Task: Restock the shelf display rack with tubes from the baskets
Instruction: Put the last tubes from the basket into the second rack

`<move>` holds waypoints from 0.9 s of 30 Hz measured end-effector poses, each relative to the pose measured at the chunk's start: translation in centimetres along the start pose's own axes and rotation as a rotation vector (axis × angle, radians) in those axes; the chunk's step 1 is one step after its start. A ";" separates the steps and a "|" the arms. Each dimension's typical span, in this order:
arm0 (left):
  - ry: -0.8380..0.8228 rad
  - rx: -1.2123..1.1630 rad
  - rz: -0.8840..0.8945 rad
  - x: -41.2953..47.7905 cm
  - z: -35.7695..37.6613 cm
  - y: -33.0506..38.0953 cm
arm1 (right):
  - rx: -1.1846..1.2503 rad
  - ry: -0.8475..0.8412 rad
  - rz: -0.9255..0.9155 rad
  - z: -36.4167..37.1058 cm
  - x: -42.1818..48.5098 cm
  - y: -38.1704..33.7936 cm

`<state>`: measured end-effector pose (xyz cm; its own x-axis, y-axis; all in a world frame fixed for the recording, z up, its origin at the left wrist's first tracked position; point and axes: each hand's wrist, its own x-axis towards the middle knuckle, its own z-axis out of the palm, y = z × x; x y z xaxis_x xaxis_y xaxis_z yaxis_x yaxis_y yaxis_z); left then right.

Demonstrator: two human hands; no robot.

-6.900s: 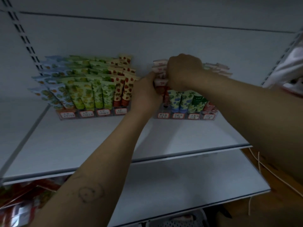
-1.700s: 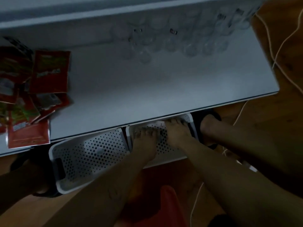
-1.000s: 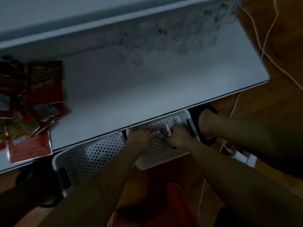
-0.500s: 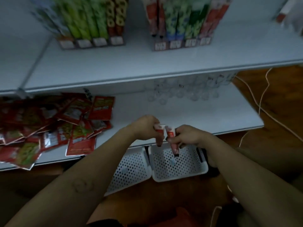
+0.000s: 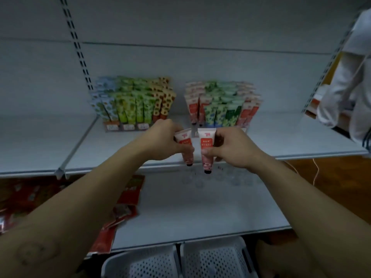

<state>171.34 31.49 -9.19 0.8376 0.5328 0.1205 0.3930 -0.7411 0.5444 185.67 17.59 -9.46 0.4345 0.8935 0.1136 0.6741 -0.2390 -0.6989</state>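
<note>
Head cam: my L hand (image 5: 160,141) and R hand (image 5: 230,149) each pinch one red-label tube, L tube (image 5: 185,143) and R tube (image 5: 206,145), caps down, just short of the shelf (image 5: 281,137) w/ the display rack (image 5: 220,105); baskets (image 5: 212,261) sit below. Tubes look light and soft-walled; best pinched mid-body, no hard squeeze.

Left tube (image 5: 185,141): red panel with pale characters, too blurred to read.
Right tube (image 5: 206,143): small red mark near the flat end, then a red panel with one line of pale characters, not legible.
Price tags (image 5: 127,127): white slips along the far left rack's front, print unreadable.
</note>
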 end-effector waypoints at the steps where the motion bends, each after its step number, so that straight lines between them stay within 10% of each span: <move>1: 0.017 -0.018 0.007 0.3 -0.6 -0.2 | -0.002 0.042 -0.011 -0.3 0.6 -0.6; 15: 0.359 -0.158 0.093 8.2 -2.6 -1.4 | -0.126 0.406 -0.199 -2.7 9.9 -2.2; 27: 0.417 -0.213 0.248 10.3 0.5 -2.6 | -0.693 0.454 -0.393 -0.4 11.0 0.0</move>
<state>179.19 38.70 -9.76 0.6565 0.5018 0.5633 0.0802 -0.7888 0.6093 190.70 27.28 -7.91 0.1926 0.7588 0.6222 0.9668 -0.2553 0.0121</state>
